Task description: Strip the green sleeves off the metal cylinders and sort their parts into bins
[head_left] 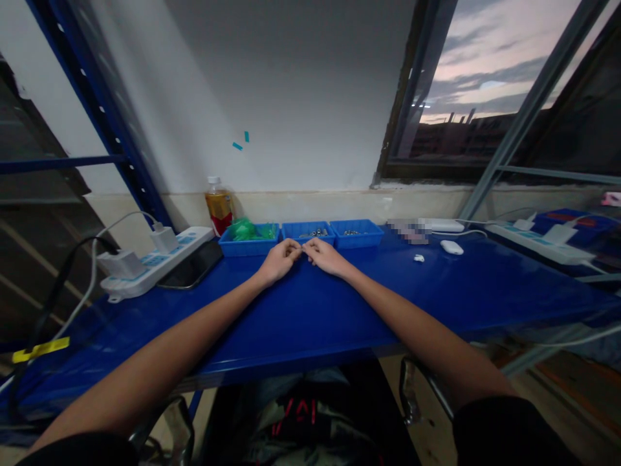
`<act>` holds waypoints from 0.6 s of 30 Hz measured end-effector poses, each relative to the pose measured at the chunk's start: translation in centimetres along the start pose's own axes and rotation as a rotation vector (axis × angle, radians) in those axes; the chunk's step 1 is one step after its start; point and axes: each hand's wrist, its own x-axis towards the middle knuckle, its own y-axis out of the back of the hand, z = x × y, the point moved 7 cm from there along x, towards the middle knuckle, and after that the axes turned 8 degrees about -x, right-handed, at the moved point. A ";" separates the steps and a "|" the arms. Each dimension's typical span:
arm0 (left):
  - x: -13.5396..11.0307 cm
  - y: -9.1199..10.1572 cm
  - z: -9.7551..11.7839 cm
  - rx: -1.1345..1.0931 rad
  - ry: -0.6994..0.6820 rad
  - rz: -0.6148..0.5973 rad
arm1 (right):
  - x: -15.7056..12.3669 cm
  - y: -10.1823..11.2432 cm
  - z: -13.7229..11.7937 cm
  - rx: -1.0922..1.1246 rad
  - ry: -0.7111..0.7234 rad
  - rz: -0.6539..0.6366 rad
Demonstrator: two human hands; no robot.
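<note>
My left hand (pixel 280 259) and my right hand (pixel 324 254) meet fingertip to fingertip on the blue table (pixel 310 310), just in front of the middle blue tray (pixel 307 232). Both hands have their fingers curled into a pinch, and whatever lies between them is too small to make out. The middle tray and the right blue tray (pixel 356 233) hold several small metal parts. In the left blue tray (pixel 248 238) lie green plastic pieces.
A white power strip (pixel 155 262) with plugged adapters lies at the left over a dark phone (pixel 191 268). A drink bottle (pixel 219 207) stands behind the trays. White earbuds case (pixel 451 246) and a second power strip (pixel 538 243) sit at the right.
</note>
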 end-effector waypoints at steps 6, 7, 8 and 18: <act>0.2 -0.1 0.3 -0.087 -0.083 -0.019 | 0.2 0.1 0.0 -0.083 -0.033 -0.092; 0.2 -0.2 0.3 -0.090 -0.081 -0.025 | 0.2 0.2 -0.1 -0.094 -0.039 -0.095; 0.3 -0.2 0.2 -0.090 -0.079 -0.029 | 0.1 0.2 -0.1 -0.097 -0.042 -0.095; 0.2 -0.1 0.2 -0.033 -0.070 -0.004 | 0.1 -0.1 0.3 -0.099 -0.014 -0.104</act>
